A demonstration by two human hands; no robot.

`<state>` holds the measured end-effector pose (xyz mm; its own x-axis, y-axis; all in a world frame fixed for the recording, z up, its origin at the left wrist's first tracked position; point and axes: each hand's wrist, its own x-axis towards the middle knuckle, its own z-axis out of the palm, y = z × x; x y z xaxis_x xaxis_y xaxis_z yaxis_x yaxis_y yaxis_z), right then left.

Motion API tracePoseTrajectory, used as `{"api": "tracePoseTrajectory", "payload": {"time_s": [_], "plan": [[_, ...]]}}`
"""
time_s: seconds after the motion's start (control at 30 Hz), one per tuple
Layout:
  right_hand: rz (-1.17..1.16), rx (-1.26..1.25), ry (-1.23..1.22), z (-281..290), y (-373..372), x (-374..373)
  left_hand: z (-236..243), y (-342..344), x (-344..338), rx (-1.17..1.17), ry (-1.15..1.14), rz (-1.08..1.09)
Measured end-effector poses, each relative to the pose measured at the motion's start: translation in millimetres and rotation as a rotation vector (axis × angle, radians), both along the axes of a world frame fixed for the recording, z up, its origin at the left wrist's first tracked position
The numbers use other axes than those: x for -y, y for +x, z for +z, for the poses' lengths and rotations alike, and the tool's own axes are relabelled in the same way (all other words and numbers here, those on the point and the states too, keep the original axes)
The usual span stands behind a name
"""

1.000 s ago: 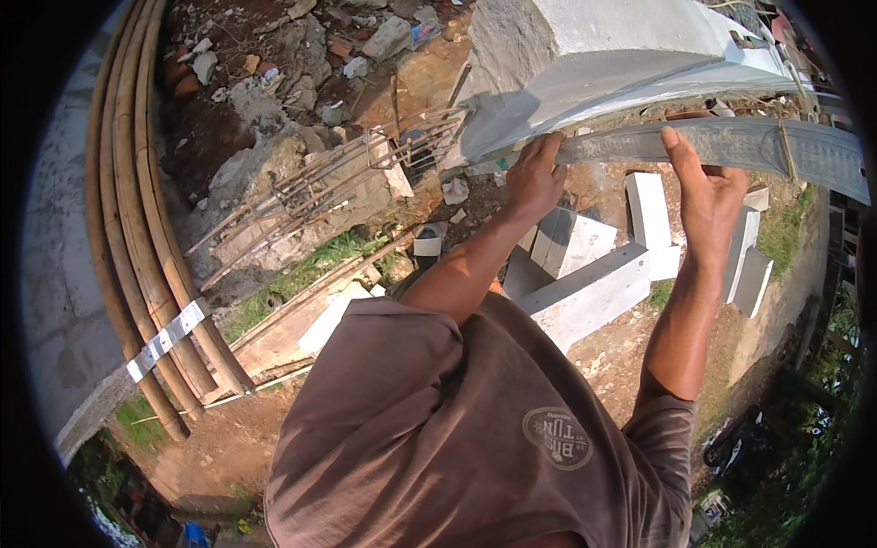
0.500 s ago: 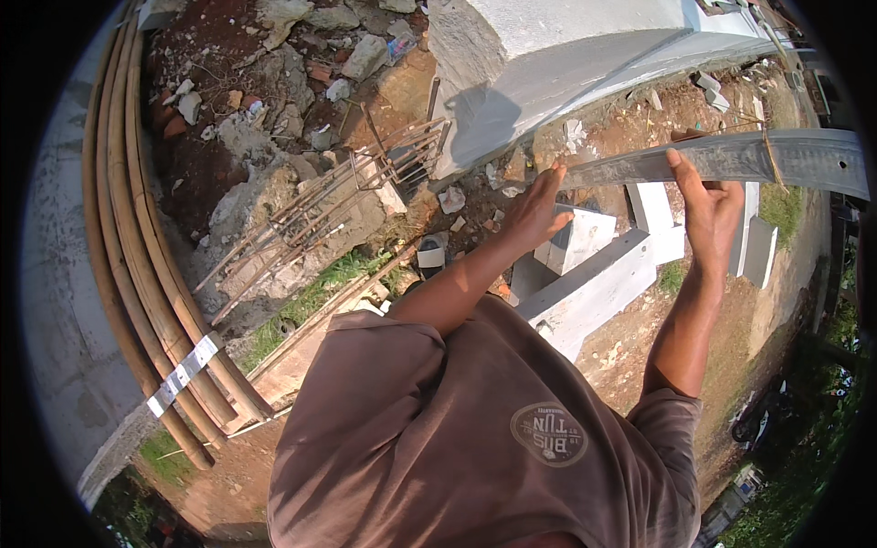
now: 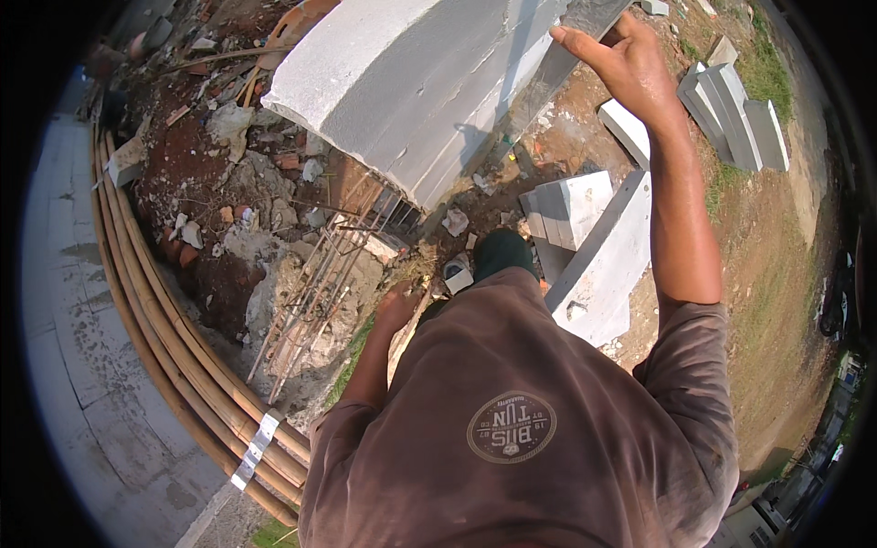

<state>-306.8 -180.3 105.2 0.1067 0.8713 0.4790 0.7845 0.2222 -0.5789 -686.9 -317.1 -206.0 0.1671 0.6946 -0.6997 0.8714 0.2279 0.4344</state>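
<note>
My right hand (image 3: 630, 68) is raised at the top right, closed around a grey metal strip (image 3: 585, 46). The strip lies along the edge of a pale grey block wall (image 3: 429, 100), and its upper end runs out of the picture. Low at my left side hangs my left hand (image 3: 396, 306), near the rusty rebar cage (image 3: 320, 283) that juts from the foot of the wall. The left hand is off the strip. Its fingers are mostly turned from view, so whether they are curled or spread is unclear.
White concrete blocks (image 3: 571, 205) and a long pale slab (image 3: 598, 265) lie before me; more blocks (image 3: 731, 114) lean farther right. Broken rubble (image 3: 228, 155) covers the ground left of the wall. Bamboo poles (image 3: 174, 338) lie along a grey paved strip (image 3: 100, 320).
My left hand has let go of the metal strip and dropped to my side. My right hand has carried the strip up and left to the wall's edge. The view has shifted.
</note>
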Motion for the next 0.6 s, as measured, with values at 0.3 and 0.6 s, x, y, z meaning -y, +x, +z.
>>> {"api": "tracePoseTrajectory", "payload": {"time_s": [0.3, 0.6], "plan": [[0.257, -0.291, 0.289, -12, 7, -55, -24, 22, -17, 0.122, 0.036, 0.204], [0.129, -0.098, -0.251, -44, 45, -81, -6, 119, -88, 0.129, 0.173, 0.174]]}}
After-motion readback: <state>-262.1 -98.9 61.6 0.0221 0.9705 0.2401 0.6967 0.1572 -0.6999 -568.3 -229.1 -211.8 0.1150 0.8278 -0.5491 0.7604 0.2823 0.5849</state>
